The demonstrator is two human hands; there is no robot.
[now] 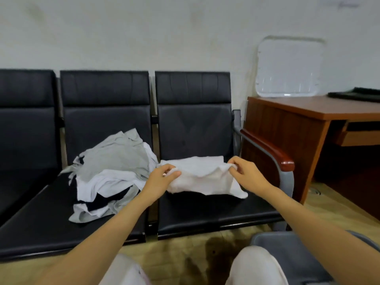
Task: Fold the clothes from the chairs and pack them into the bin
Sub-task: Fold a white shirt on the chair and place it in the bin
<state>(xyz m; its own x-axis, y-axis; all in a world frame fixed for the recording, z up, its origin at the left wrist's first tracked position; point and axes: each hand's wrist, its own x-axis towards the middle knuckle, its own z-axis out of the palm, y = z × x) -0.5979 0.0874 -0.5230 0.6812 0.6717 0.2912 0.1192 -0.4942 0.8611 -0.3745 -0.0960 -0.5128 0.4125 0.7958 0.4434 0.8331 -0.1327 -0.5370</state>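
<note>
White garment, mid-fold, on the right chair.
Left hand and right hand are pinching its side edges, fingers clamped on cloth, keeping it taut for folding.

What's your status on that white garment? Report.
Left hand and right hand pinch white garment on the chair seat. Pile waits unfolded. Bin near right knee, nothing blocking.

Half-folded white garment on the right chair.
Grey, white and dark clothes lie heaped on the middle chair; the grey bin stands on the floor.
</note>
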